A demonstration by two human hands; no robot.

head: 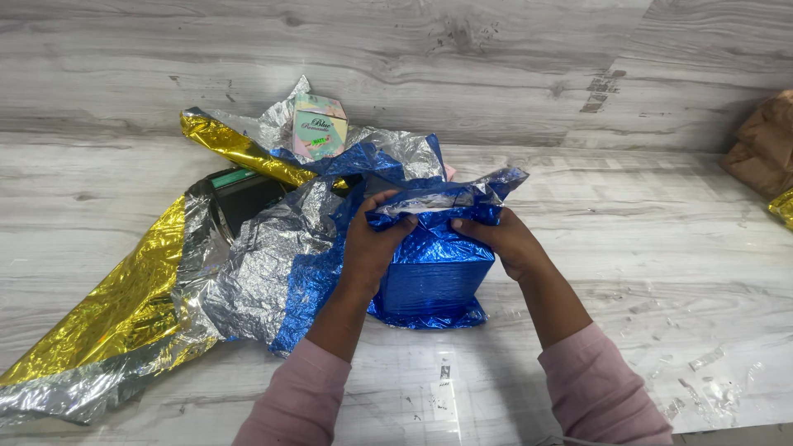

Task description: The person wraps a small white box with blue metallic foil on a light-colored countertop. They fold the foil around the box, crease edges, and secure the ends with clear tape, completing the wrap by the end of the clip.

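So, running through it from biggest to smallest:

- Grey wood-grain table (644, 248) takes up nearly everything, with a wall in the same finish behind it and little shiny scraps stuck on near the front right edge.
- Gold foil sheet (132, 306) is sprawled over the left side, silver on its back, all crumpled, running from the front left corner up toward the back.
- Blue-wrapped box (434, 285) sits upright in the middle of the table, near the front, with loose blue foil bunched up on top and spilling off to the left.
- Brown crumpled bag (764, 144) sits at the far right edge, only partly in view.
- 2 hands on the box, pink sleeves: left hand (372, 244) is curled over the top left corner, fingers pinching the blue foil; right hand (504, 239) presses the foil against the top right side, fingers closed on it.
- Small pastel carton (319, 125) stands behind the foil pile, against the wall.
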